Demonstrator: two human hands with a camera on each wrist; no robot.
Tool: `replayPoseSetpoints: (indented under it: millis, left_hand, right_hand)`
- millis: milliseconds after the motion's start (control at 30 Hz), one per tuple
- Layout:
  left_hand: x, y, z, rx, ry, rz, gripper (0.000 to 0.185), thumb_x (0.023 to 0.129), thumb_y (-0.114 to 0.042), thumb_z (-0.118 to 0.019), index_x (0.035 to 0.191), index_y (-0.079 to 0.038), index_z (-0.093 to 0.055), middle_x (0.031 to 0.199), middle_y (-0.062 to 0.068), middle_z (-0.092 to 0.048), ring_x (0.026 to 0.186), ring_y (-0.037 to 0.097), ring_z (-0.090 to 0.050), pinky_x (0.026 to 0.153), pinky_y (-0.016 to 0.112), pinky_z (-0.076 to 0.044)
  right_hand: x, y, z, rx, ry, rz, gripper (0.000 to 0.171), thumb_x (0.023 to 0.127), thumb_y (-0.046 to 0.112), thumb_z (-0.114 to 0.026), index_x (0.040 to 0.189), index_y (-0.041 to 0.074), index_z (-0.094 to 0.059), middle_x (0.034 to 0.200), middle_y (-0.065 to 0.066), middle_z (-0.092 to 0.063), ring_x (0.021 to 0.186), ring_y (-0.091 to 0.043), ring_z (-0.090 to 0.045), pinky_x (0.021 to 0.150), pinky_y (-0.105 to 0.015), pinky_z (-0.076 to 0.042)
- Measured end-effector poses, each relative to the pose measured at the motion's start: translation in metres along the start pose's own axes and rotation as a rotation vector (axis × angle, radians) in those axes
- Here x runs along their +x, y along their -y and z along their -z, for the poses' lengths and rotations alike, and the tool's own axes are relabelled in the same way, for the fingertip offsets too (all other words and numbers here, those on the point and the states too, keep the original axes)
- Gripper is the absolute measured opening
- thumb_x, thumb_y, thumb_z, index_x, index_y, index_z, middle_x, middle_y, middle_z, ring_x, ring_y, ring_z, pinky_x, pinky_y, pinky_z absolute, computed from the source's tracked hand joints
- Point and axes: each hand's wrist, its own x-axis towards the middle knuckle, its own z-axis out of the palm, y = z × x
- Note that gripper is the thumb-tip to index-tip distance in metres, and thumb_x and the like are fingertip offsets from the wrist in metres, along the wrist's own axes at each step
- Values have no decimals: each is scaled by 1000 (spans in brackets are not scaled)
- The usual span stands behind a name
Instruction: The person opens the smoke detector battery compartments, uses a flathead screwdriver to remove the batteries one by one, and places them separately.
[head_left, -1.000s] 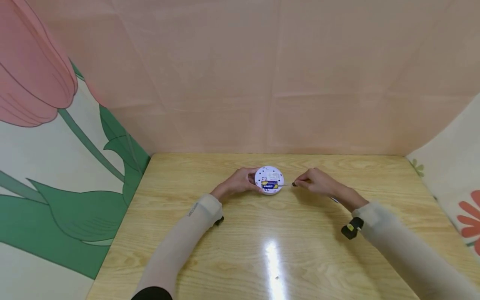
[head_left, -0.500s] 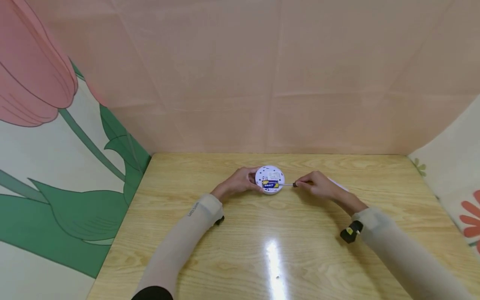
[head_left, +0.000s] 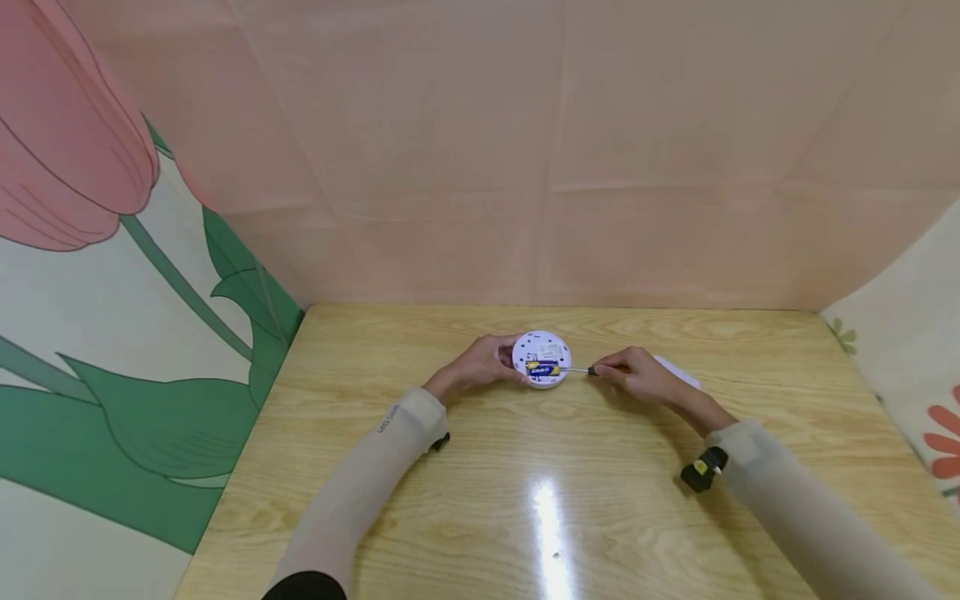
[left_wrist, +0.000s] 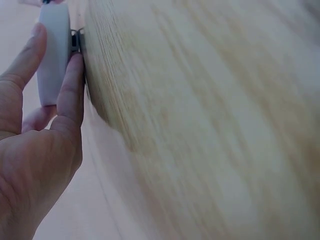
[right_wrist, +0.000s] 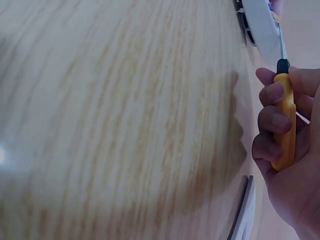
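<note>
A round white device (head_left: 542, 359) lies on the wooden table (head_left: 525, 467), its open back showing a blue and yellow battery (head_left: 543, 368). My left hand (head_left: 480, 363) grips its left rim; the left wrist view shows the fingers (left_wrist: 70, 90) curled round the white edge (left_wrist: 52, 55). My right hand (head_left: 636, 372) holds a screwdriver with a yellow handle (right_wrist: 285, 120). The screwdriver's metal shaft (head_left: 576, 369) reaches left to the device by the battery. The tip's exact contact is too small to see.
A flat white piece (head_left: 677, 372) lies on the table just behind my right hand, also seen at the bottom of the right wrist view as a white piece (right_wrist: 243, 212). Pink and floral fabric walls (head_left: 525, 150) close in three sides.
My right hand has shifted a little right and toward the device's level, uncovering the white piece behind it. The device and left hand stay where they were.
</note>
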Motion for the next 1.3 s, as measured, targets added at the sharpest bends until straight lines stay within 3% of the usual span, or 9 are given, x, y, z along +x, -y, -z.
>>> replayPoseSetpoints:
  millis: [200, 400, 633, 833, 1100, 1300]
  left_hand:
    - [2, 1, 0, 8, 4, 1, 89, 84, -13, -92, 160, -11, -47, 117, 4, -73, 97, 13, -66, 83, 21, -60]
    - [3, 2, 0, 3, 2, 4, 89, 84, -14, -93, 160, -13, -47, 117, 4, -73, 98, 14, -67, 85, 22, -61]
    - [4, 1, -1, 3, 0, 10, 89, 84, -16, -93, 160, -13, -48, 116, 3, -72, 98, 15, -66, 84, 22, -60]
    - [4, 0, -1, 12, 7, -1, 89, 84, -15, -92, 160, -13, -47, 118, 4, -73, 98, 14, -67, 84, 21, -60]
    - [3, -1, 1, 6, 5, 0, 90, 84, -15, -92, 161, -13, -46, 118, 3, -72, 98, 14, -66, 83, 21, -60]
    - [2, 1, 0, 15, 15, 10, 90, 84, -17, -93, 160, -13, -47, 117, 1, -73, 97, 14, -67, 83, 21, -60]
  right_hand:
    - [1, -3, -2, 38, 7, 6, 21, 106, 4, -62, 113, -4, -79, 95, -10, -77, 67, -6, -54, 64, -22, -47]
    - [1, -4, -3, 25, -5, 14, 21, 106, 4, -61, 113, -4, -79, 87, -5, -74, 67, -5, -53, 62, -22, -46]
    - [-2, -3, -5, 49, -1, -35, 26, 110, 9, -56, 113, -3, -79, 69, 2, -57, 59, -3, -42, 52, -22, -37]
    - [-4, -3, -7, 58, -19, -41, 26, 110, 10, -55, 110, -1, -79, 69, 6, -52, 60, -4, -40, 52, -23, -34]
    - [-2, -7, -8, 41, -21, -25, 25, 110, 10, -55, 110, 2, -79, 72, 2, -59, 61, -4, -43, 54, -23, -37]
    - [-3, -10, -12, 8, -32, -11, 26, 111, 11, -56, 109, 4, -80, 90, 0, -74, 69, -5, -51, 62, -23, -42]
